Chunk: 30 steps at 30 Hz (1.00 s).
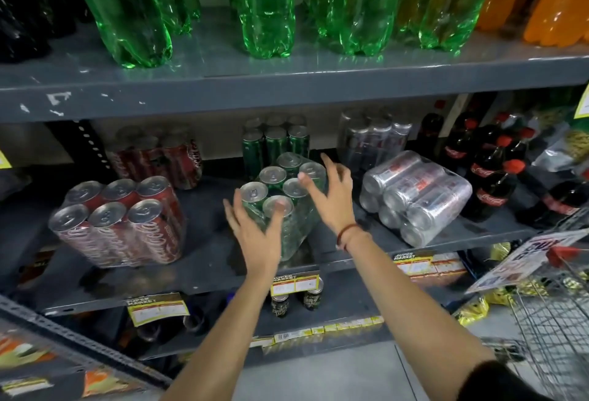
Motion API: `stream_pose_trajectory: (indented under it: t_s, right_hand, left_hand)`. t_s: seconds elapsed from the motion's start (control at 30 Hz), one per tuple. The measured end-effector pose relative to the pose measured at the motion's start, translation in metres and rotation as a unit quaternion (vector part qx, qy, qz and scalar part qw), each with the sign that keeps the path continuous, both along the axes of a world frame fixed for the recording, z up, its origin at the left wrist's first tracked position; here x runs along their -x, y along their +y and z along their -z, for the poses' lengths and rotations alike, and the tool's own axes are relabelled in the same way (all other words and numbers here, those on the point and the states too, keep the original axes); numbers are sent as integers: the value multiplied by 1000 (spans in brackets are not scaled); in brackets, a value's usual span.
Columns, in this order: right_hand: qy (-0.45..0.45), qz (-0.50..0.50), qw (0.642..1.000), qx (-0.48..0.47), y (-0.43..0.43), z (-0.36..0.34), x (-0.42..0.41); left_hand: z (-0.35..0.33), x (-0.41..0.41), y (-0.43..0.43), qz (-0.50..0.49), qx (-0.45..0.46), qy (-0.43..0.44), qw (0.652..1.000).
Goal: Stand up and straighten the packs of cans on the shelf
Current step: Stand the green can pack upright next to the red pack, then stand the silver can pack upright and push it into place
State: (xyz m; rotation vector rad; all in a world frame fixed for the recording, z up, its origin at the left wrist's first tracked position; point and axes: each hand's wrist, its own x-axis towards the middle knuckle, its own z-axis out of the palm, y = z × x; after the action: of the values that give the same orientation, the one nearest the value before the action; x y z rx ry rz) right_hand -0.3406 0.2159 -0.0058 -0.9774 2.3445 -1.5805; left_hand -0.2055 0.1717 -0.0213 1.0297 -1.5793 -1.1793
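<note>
While both hands spread their fingers, the left hand (255, 228) rests against the front of the green can pack (287, 199) and the right hand (331, 196) against its right side, neither grip closed. Left of that upright pack stands the red can pack (121, 222); right of it the silver can pack (414, 196) lies toppled on the shelf (204, 273).

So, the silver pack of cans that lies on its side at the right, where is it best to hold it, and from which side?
Probably by its two long flanks, one hand each side, coming from the front. The silver pack lies tipped with the can tops facing the aisle, so the flanks are free to clamp and swing upright.
</note>
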Motion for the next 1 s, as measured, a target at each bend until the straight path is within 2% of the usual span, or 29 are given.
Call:
stream_pose_trajectory:
  t_s: [0.1, 0.2, 0.37, 0.5, 0.63, 0.77, 0.83, 0.9, 0.93, 1.0]
  right_hand:
    - [-67, -80, 993, -54, -17, -9, 31]
    - [-62, -140, 985, -78, -21, -2, 39]
    - [-32, -66, 997, 22, -7, 22, 14]
    - [-1, 13, 1000, 15, -5, 29, -10]
    - [12, 43, 999, 11, -5, 27, -16]
    - [3, 15, 1000, 0, -1, 22, -15]
    - [-10, -8, 1000, -4, 7, 18, -11]
    - [-17, 0, 1000, 23, 21, 10, -2]
    - [-13, 19, 999, 40, 30, 4, 6]
    - [12, 73, 995, 72, 51, -7, 25]
  left_hand:
    - [8, 8, 13, 65, 8, -90, 994]
    - [10, 9, -7, 77, 8, -108, 991]
    - [9, -6, -64, 181, 80, -136, 971]
    - [-4, -9, -102, 286, 70, -193, 936]
    - [-5, -6, -107, 292, 73, -195, 933]
    - [-11, -9, -99, 281, 78, -208, 934]
    - [-23, -10, -99, 290, 65, -298, 907]
    - [-44, -7, -95, 278, 51, -454, 845]
    - [-58, -3, -90, 266, 64, -503, 820]
    - [-85, 15, -75, 268, 114, -496, 818]
